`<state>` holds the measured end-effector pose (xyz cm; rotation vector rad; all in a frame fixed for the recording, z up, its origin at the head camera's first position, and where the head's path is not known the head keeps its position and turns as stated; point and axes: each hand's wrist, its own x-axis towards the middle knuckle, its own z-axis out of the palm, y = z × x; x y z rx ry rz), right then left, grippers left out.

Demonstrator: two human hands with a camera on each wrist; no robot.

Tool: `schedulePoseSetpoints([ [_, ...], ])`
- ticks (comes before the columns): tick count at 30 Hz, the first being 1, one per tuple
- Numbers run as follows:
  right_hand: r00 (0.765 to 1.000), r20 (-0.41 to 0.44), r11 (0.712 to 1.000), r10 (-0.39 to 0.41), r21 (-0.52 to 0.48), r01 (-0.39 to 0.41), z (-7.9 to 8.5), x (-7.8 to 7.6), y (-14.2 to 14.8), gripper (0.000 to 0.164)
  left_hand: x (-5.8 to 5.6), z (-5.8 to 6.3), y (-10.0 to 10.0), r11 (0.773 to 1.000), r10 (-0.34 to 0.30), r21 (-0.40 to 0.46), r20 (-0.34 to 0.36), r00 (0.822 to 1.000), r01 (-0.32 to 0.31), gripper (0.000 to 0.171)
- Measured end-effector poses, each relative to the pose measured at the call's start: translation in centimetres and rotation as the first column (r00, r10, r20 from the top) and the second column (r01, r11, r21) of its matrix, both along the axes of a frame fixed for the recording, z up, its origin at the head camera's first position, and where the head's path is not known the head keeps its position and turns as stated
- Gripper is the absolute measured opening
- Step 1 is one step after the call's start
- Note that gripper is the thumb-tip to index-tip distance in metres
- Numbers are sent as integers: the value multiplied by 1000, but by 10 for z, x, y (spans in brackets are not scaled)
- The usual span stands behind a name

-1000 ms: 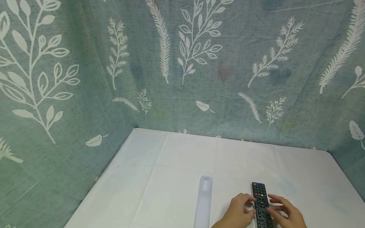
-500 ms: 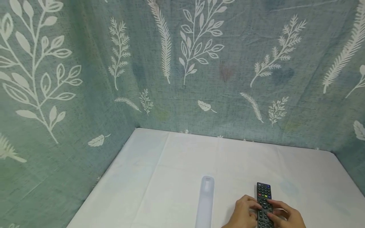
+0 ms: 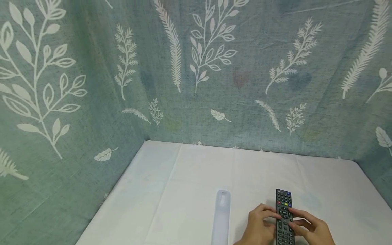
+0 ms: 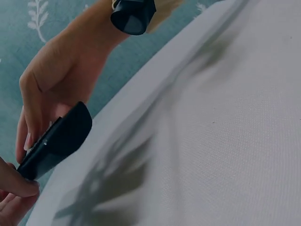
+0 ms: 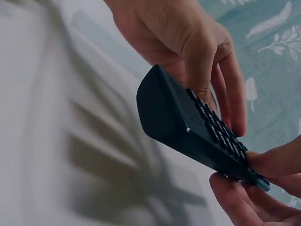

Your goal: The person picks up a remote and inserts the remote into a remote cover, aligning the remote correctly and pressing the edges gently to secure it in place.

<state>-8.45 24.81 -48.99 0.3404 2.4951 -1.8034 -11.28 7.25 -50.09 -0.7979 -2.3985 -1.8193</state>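
A black remote control (image 3: 284, 214) with many buttons is held between both hands at the lower right of the head view. Its left edge is gripped by the fingers of my left hand (image 3: 260, 223). On the opposite edge, my right hand (image 3: 312, 226) pinches it with thumb and fingers. The wrist views show the remote (image 5: 188, 122) raised off the white cloth, its shadow falling below. In the left wrist view, the remote's near end (image 4: 70, 136) is tilted. A pale, long translucent tray-like piece (image 3: 221, 217) lies left of the hands.
A white cloth (image 3: 177, 190) covers the table. Green curtains with white leaf prints (image 3: 183, 112) rise along the back and sides. A dark wrist camera (image 4: 134, 16) sits on the right wrist in the left wrist view.
A second ago my fingers were loosely around the remote control's edges. Since then both hands have closed on it, and it has shifted slightly right and up in the head view.
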Motion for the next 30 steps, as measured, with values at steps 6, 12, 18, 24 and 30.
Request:
schedulePoseSetpoints([
  [6, 999, -49, 1000, 11, 20, -10, 13, -1, -6, 54, -2, 9, -4, 996, -4, 88, -62, 998, 9, 34],
  [12, 991, -132, 996, 22, 93, -10, 22, 1, -14, 43, -4, 11, -9, 994, 35, 111, -236, 971, -9, 31],
  [18, 982, -184, 992, 52, 124, -30, 27, 1, -18, 33, -4, 18, -15, 992, 73, 120, -259, 963, -43, 33],
  [24, 963, -253, 994, 92, 87, -72, 30, 2, -19, 31, -5, 27, -22, 990, 89, 131, -242, 966, -59, 31],
  [30, 906, -390, 985, 163, 116, -128, 32, 3, -23, 32, -5, 33, -30, 989, 104, 130, -255, 961, -73, 29],
])
